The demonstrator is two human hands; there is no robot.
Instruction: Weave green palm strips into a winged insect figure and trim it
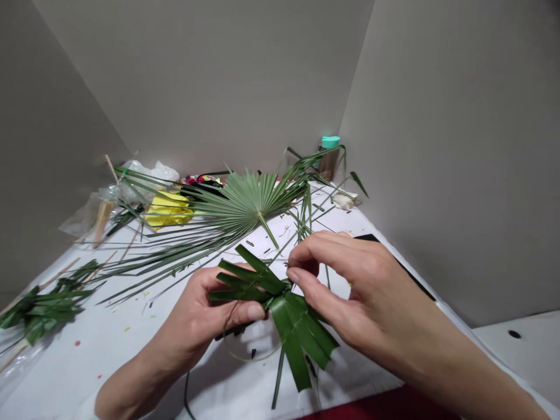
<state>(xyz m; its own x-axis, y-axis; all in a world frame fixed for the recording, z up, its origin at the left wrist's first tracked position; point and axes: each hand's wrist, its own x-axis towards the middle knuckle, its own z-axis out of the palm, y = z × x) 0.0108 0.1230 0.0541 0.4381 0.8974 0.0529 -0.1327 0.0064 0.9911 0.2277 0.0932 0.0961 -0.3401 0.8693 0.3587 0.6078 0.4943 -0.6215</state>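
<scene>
A folded piece of dark green palm-leaf strips (280,309) hangs just above the white table (109,350), near its front edge. My left hand (201,315) grips its left side, thumb pressed over the strips. My right hand (345,286) pinches a thin strip at the middle of the piece, fingers curled together. Cut strip ends fan out below and to the upper left of the hands.
A large fan palm leaf (236,207) lies across the table behind the hands. A yellow object (168,210), plastic bags with sticks (102,213) and a teal-capped bottle (329,154) stand at the back. More leaf pieces (44,306) lie at the left. Grey walls close in on three sides.
</scene>
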